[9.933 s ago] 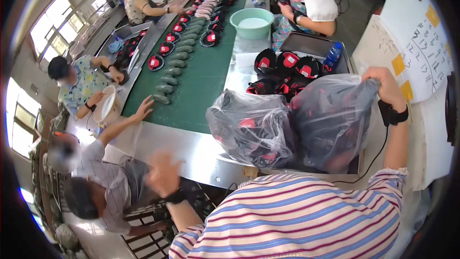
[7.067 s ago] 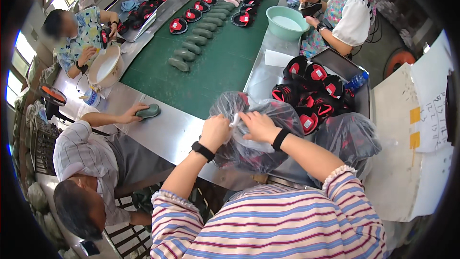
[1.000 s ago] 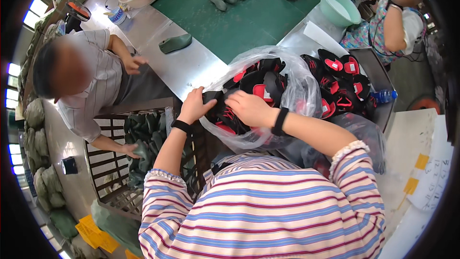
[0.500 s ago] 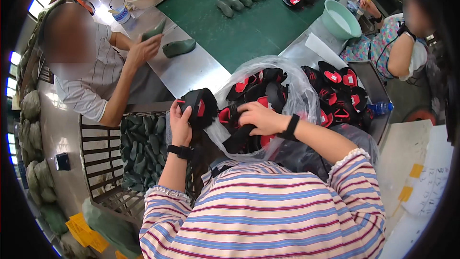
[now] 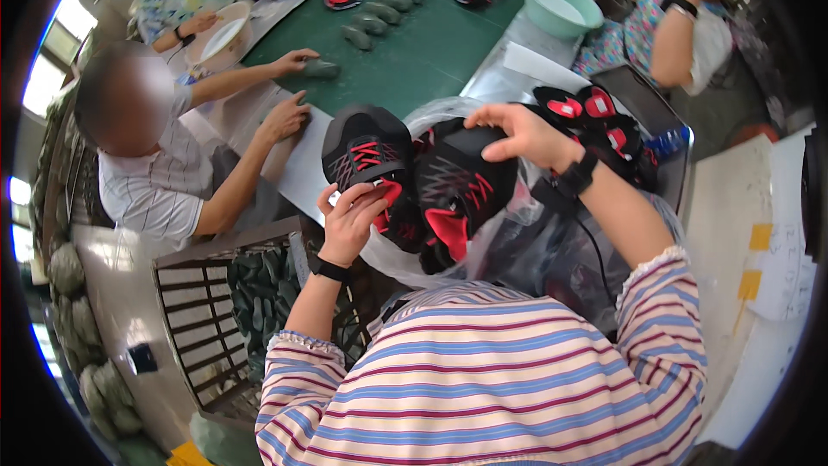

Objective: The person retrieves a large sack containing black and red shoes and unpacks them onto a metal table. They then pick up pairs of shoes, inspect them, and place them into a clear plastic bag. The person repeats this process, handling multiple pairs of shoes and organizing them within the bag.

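My left hand (image 5: 352,223) grips a black shoe upper with red laces (image 5: 366,148), lifted clear of a clear plastic bag (image 5: 483,246). A second black-and-red shoe upper (image 5: 459,185) is held from above by my right hand (image 5: 519,131), partly over the bag's open mouth. Inside the bag lie more black-and-red uppers, mostly hidden. Both wrists wear black bands.
More black-and-red uppers (image 5: 595,116) are piled on the steel table behind the bag. A green conveyor (image 5: 431,43) carries grey soles and uppers. A person in a striped shirt (image 5: 151,164) sits at left, above a crate of grey soles (image 5: 259,302). A green basin (image 5: 562,5) stands at the back.
Both hands have lifted two shoe uppers higher out of the bag. The person at left has reached both hands onto the table and conveyor edge.
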A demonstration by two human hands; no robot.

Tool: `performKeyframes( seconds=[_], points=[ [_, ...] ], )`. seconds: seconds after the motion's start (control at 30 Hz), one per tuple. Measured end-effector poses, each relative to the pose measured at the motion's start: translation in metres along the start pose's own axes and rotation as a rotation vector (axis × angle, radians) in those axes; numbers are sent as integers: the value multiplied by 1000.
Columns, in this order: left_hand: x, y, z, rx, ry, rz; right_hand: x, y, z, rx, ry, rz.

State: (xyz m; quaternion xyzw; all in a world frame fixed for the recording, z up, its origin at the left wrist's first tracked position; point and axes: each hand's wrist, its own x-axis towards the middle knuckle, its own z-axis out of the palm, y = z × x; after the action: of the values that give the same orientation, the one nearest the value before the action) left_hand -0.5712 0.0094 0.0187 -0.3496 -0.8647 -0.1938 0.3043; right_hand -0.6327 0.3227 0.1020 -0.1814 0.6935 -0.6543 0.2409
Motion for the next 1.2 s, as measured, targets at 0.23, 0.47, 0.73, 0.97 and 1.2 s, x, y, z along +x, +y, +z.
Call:
performKeyframes(
  seconds=[0.23,0.47,0.73,0.97,1.2],
  points=[
    [27,-4,15,-33,-33,256,-5,-5,-20,-200,55,51],
    [57,-2,26,-86,-44,264,-10,-4,-36,-146,236,165],
    [84,17,62,-757,151,-199,28,-4,-47,60,335,38],
    [135,3,83,-1858,-255,-951,45,-15,-47,-618,538,-40],
    [133,-19,100,-1640,-144,-1003,5,-26,-131,-638,482,94]
  ],
)
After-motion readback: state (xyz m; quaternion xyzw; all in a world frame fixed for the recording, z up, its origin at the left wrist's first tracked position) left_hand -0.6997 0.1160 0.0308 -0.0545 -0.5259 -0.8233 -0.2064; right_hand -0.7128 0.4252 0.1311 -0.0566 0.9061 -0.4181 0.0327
